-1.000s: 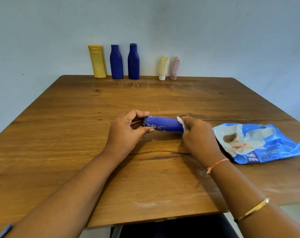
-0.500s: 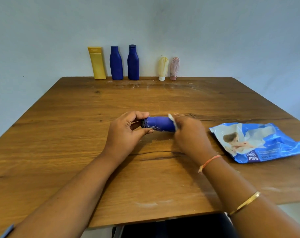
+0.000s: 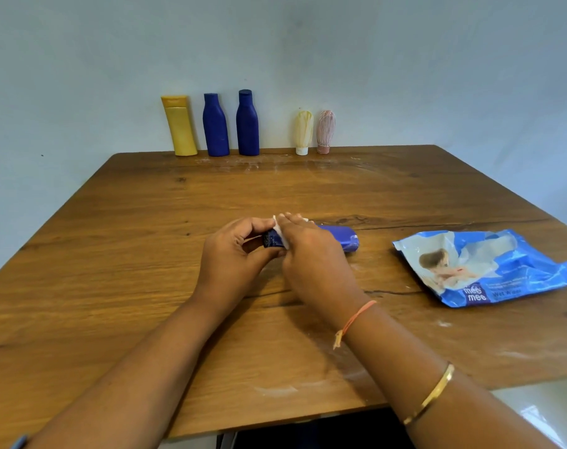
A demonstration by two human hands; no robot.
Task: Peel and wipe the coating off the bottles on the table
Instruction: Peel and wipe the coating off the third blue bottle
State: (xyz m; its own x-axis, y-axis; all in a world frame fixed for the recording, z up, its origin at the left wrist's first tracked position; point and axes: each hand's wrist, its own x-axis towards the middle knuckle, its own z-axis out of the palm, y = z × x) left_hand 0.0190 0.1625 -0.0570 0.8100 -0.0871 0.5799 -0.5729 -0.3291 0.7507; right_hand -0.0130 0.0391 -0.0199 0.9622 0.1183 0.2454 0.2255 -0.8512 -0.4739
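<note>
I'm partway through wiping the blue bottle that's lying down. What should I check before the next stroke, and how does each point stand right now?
1. Left hand grips the cap end of the blue bottle: ok.
2. Right hand holds the white wipe round the bottle near the cap end: ok.
3. Bottle lies on the table, with its base end uncovered for a stroke that way: ok.
4. Coating is off under the right hand: cannot tell, hidden.
5. Wipes pack lies to the right, apart from the bottle: ok.
</note>
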